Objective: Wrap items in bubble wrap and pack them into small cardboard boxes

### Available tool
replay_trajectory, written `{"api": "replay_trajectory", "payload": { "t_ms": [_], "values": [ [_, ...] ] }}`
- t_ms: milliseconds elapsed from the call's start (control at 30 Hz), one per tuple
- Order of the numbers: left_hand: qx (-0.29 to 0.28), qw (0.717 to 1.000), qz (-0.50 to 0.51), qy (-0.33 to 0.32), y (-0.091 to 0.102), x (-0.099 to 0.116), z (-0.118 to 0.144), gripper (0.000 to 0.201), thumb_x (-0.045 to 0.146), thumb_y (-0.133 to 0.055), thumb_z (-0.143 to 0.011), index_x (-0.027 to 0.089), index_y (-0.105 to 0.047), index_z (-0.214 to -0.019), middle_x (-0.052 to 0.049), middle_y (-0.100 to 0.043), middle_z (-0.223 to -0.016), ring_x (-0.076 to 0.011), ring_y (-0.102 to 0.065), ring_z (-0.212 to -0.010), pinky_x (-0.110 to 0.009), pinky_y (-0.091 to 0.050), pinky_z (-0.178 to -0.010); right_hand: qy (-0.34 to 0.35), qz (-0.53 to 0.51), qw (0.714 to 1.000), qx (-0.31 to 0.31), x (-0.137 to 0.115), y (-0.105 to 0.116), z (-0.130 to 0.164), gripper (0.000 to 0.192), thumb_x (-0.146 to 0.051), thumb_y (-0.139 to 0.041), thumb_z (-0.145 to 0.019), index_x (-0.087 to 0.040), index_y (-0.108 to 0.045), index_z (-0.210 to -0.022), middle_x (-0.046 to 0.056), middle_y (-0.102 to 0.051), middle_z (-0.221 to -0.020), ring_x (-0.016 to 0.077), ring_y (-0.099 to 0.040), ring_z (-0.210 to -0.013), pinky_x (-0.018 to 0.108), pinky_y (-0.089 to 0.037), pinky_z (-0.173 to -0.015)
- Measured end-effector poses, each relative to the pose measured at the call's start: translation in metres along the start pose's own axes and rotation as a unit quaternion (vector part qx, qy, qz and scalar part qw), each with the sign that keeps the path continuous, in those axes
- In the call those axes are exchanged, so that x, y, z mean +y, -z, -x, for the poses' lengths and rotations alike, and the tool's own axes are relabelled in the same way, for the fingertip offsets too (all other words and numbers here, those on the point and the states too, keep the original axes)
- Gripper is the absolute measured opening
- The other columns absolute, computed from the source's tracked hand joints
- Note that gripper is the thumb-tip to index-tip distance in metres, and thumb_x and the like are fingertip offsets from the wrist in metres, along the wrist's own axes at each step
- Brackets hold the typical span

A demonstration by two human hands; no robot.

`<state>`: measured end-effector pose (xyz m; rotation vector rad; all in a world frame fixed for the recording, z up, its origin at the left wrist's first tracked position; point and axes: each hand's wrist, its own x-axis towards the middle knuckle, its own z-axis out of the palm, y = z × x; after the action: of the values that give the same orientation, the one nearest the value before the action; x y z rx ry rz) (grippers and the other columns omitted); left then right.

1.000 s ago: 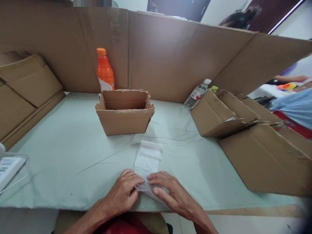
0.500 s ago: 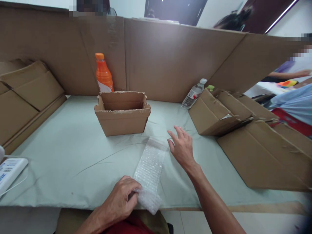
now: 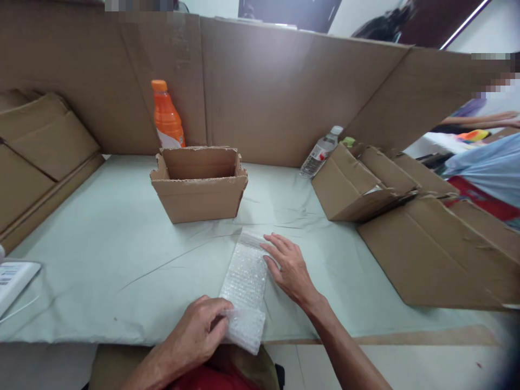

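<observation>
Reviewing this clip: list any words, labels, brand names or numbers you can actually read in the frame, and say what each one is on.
No text reads clearly enough to quote.
Orange bottle: white label, print too blurred to read.
Clear water bottle: red and white label, too small to read.
White device at the table's left edge: a barcode-like sticker with blue marks, illegible.
Bubble wrap under the left hand and right hand, and open cardboard box: no print visible.

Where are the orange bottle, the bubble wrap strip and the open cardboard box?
Orange plastic bottle point(image 3: 167, 120), head view, its body.
Clear bubble wrap strip point(image 3: 245, 276), head view, its middle.
Open brown cardboard box point(image 3: 199, 199), head view, front wall.
</observation>
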<state>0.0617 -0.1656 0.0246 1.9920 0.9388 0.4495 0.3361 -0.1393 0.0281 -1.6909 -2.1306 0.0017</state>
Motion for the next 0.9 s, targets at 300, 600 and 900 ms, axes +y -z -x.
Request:
{"api": "replay_trajectory", "payload": {
  "t_ms": [300, 600, 900],
  "values": [
    [0.013, 0.999, -0.002, 0.046, 0.014, 0.003, -0.019, 0.041, 0.023, -0.051, -0.085, 0.022, -0.067, -0.123, 0.002, -0.068, -0.071, -0.0147, -0.055, -0.057, -0.025, -0.043, -0.06, -0.033, -0.132, 0.99, 0.032, -0.001, 0.01, 0.018, 0.029, -0.026, -0.053, -0.097, -0.026, -0.069, -0.121, 0.008, -0.069, -0.13, 0.0277, -0.061, -0.126, 0.049, -0.048, -0.104],
    [0.047, 0.99, -0.133, -0.025, 0.012, 0.0, -0.086, 0.045, 0.019, -0.051, -0.087, 0.022, -0.061, -0.132, -0.001, -0.073, -0.081, -0.0192, -0.065, -0.071, -0.029, -0.05, -0.073, -0.008, -0.19, 0.979, 0.073, -0.061, 0.017, 0.069, 0.036, -0.019, -0.06, -0.091, -0.027, -0.06, -0.126, 0.01, -0.067, -0.129, 0.0284, -0.062, -0.12, 0.047, -0.051, -0.096],
    [0.116, 0.983, -0.122, -0.074, 0.013, -0.003, -0.08, 0.053, 0.026, -0.054, -0.091, 0.016, -0.048, -0.143, -0.015, -0.064, -0.13, -0.0277, -0.061, -0.115, -0.043, -0.048, -0.099, -0.025, -0.098, 0.994, 0.041, -0.076, -0.025, 0.075, 0.029, -0.012, -0.052, -0.096, -0.023, -0.063, -0.12, 0.01, -0.071, -0.123, 0.028, -0.062, -0.114, 0.046, -0.046, -0.093]
  ]
}}
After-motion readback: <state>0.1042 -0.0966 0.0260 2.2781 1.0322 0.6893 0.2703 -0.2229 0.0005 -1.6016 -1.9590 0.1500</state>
